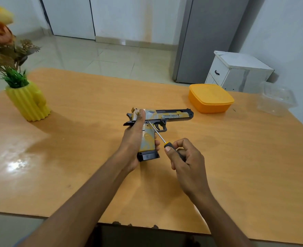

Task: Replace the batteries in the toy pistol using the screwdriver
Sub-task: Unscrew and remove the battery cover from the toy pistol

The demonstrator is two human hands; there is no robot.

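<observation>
A yellow and grey toy pistol (172, 115) is held above the middle of the wooden table (76, 148), barrel pointing right, black magazine base toward me. My left hand (133, 138) grips its handle, thumb stretched up along the rear of the slide. My right hand (184, 157) holds a screwdriver (157, 133) by its black and yellow handle. The thin metal shaft slants up and left, and its tip touches the pistol's side just under the slide, beside my left thumb.
A ribbed yellow vase (28, 102) with artificial flowers stands at the table's left. An orange lidded box (210, 98) and a clear plastic container (276, 98) sit at the far right. A white cabinet (236, 70) stands on the floor beyond the table.
</observation>
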